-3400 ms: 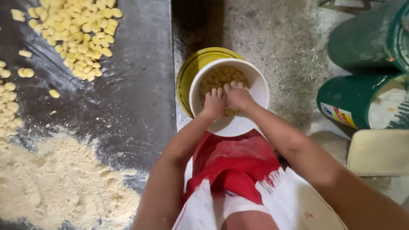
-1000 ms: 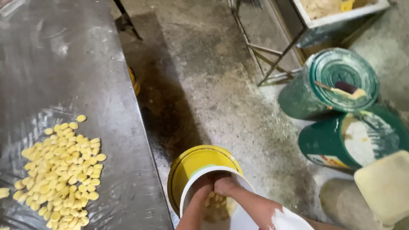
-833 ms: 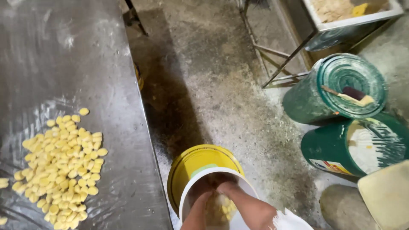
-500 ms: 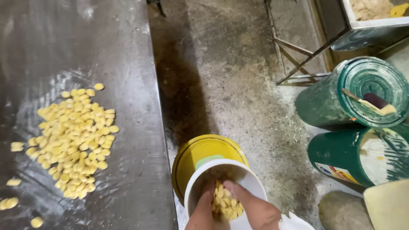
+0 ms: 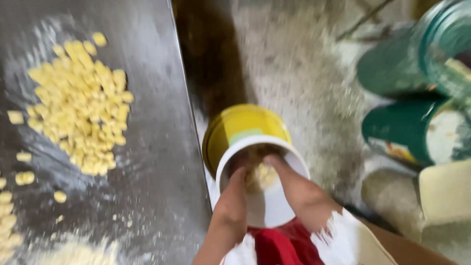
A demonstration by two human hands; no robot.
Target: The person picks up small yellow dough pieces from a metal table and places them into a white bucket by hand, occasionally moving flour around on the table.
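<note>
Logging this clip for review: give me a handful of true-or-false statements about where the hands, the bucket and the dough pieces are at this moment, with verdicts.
1. Both hands reach down into the white bucket. True: the left hand and the right hand are inside its rim.
2. The white bucket stands on the metal table. False: it is beside the table edge, down by the floor, against a yellow bucket.
3. A heap of yellow dough pieces lies on the table. True.
4. The hands are lifting a green drum. False: the green drums stand apart, to the right, untouched.
5. Yellow pieces show between the hands in the bucket. True, though blurred.
</note>
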